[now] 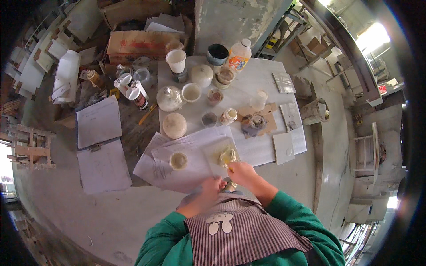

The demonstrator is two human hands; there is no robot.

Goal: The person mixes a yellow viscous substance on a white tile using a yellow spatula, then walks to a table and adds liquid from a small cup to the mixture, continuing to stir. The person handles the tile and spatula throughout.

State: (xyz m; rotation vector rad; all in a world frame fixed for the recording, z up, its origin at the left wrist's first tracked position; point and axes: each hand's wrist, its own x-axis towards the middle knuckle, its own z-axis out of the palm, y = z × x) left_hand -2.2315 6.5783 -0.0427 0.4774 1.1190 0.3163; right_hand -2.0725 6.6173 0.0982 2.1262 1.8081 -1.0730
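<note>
My right hand (243,174) is closed at the table's near edge, beside a patch of yellow-gold paste (227,155). The paste is smeared on a pale square plate (212,156) that lies on paper sheets. A slim yellowish end shows at my right fingertips, too small to name. Close by on the left, my left hand (213,184) has its fingers curled near the plate's lower corner. Motion blurs it a little, and what it holds, if anything, is hidden. A small cup of beige liquid (178,161) stands on the papers to the left.
Several jars and cups fill the table's far side, among them a white cup (176,60), a dark bowl (217,53) and an orange-labelled bottle (239,55). A messy tub (254,125) sits on cardboard. White tiles (283,147) line the right edge. A clipboard (102,148) lies left.
</note>
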